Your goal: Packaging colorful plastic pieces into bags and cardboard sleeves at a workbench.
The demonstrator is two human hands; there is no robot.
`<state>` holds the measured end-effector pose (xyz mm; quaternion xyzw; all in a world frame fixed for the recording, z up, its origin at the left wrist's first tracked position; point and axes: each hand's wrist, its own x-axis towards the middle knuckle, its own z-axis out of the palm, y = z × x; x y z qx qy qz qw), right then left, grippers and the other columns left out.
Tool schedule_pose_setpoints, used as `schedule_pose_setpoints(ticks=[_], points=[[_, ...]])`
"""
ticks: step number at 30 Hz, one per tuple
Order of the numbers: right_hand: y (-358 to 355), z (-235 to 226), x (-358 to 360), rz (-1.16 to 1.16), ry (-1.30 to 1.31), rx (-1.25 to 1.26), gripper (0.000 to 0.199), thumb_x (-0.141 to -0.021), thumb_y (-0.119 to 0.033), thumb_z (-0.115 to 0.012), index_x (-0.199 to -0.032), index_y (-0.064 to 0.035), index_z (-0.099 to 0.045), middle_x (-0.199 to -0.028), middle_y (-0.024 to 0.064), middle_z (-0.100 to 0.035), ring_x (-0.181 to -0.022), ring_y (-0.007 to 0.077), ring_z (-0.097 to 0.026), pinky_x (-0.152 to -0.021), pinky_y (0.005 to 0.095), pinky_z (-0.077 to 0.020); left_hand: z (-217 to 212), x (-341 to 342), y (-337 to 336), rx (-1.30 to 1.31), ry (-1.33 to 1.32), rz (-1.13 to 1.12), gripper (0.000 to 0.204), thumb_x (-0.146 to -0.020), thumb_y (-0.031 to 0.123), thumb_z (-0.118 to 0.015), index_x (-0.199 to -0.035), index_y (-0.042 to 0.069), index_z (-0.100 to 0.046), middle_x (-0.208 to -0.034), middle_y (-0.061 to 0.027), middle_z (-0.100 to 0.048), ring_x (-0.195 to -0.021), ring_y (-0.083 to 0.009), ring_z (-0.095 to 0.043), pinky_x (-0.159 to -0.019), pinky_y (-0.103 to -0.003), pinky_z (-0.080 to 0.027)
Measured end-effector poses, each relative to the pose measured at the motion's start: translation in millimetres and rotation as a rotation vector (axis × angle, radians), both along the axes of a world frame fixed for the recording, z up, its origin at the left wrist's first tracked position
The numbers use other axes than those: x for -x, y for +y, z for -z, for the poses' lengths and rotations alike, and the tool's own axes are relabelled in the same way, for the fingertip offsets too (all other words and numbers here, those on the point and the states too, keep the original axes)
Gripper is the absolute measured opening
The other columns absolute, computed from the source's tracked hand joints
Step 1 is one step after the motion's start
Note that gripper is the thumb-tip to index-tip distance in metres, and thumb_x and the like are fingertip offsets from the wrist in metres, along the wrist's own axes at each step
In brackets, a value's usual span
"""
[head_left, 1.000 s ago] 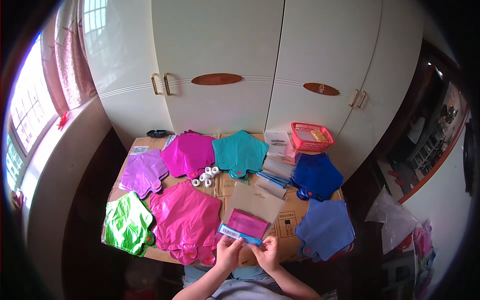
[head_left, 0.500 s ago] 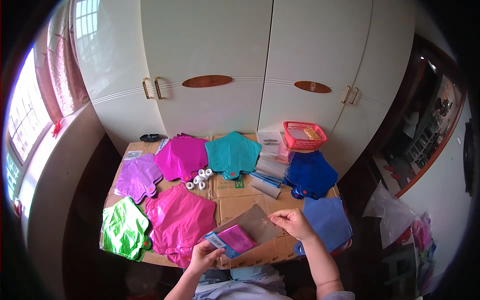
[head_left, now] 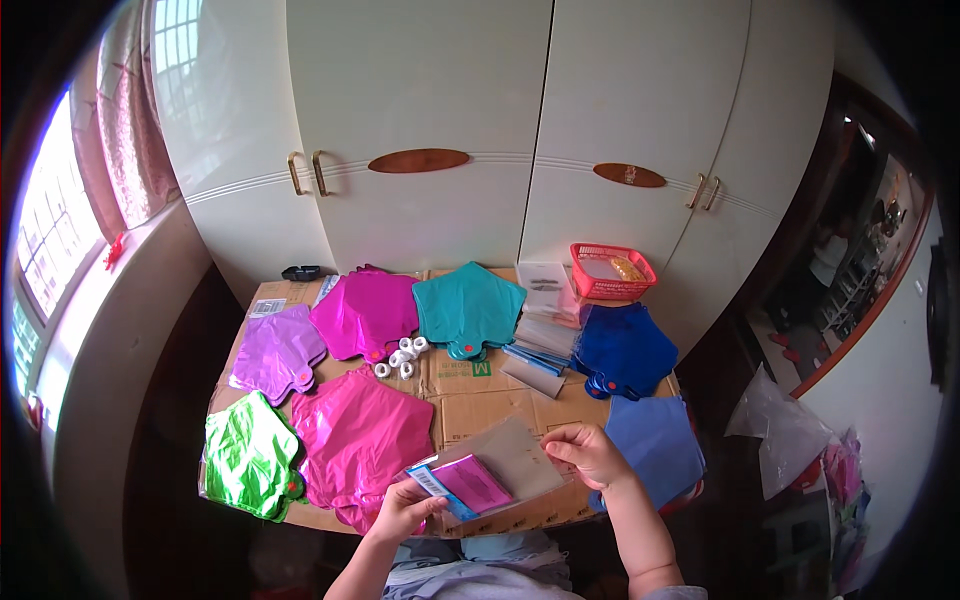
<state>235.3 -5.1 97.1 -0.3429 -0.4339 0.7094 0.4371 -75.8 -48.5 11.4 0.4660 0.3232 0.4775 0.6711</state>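
Note:
A clear plastic bag (head_left: 528, 462) with a blue printed strip at one end spans the space before me at the table's near edge. Inside it lies a folded pink foil piece (head_left: 474, 483). My left hand (head_left: 405, 508) grips the bag at its blue end, thumb on top. At the bag's far right edge, my right hand (head_left: 590, 457) is closed, thumb and forefinger pinching the plastic rim; the other fingers are curled. Left of the bag spreads a stack of pink foil balloons (head_left: 360, 435), flat and uninflated.
Cardboard (head_left: 460, 405) covers the table. Flat foil stacks in green (head_left: 248, 455), lilac (head_left: 280, 350), magenta (head_left: 365, 312), teal (head_left: 470, 308), dark blue (head_left: 628, 350) and light blue (head_left: 655, 445) ring it. White rolls (head_left: 405, 352), plastic sleeves (head_left: 540, 350) and a red basket (head_left: 612, 272) stand farther back.
The bag's free end has swung down and flattened toward me, its far corner now lower and farther right. My right hand has shifted slightly; my left hand keeps its grip.

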Motion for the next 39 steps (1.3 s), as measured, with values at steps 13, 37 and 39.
schedule_pose_setpoints(ticks=[13, 37, 39], points=[[-4, -9, -1, 0.001, -0.29, -0.148, 0.012, -0.086, -0.003, -0.067, -0.096, 0.0021, -0.069, -0.084, 0.003, -0.068, -0.076, 0.007, -0.061, -0.069, 0.0209, -0.0494, -10, 0, -2, 0.03, 0.02, -0.005, 0.018, -0.085, 0.002, -0.068, -0.104, -0.001, -0.067, -0.095, -0.0022, -0.069, -0.087, -0.0089, -0.062, -0.082, -0.027, -0.051], [-7, -6, 3, -0.018, -0.271, -0.122, 0.013, -0.082, -0.007, -0.074, -0.092, 0.001, -0.072, -0.081, 0.0018, -0.069, -0.074, 0.0059, -0.059, -0.066, 0.0206, -0.0474, -3, -3, -4, 0.082, -0.065, -0.087, 0.012, -0.085, 0.003, -0.069, -0.095, -0.002, -0.067, -0.088, -0.0041, -0.069, -0.081, -0.0101, -0.064, -0.075, -0.026, -0.052], [-6, -7, 3, -0.045, -0.246, -0.095, 0.014, -0.081, -0.007, -0.074, -0.092, 0.0008, -0.072, -0.081, 0.0017, -0.069, -0.074, 0.0057, -0.059, -0.067, 0.0205, -0.0476, 2, 0, -4, 0.067, -0.031, -0.102, 0.012, -0.084, 0.003, -0.07, -0.095, -0.002, -0.067, -0.087, -0.0036, -0.069, -0.079, -0.0093, -0.063, -0.072, -0.025, -0.052]])
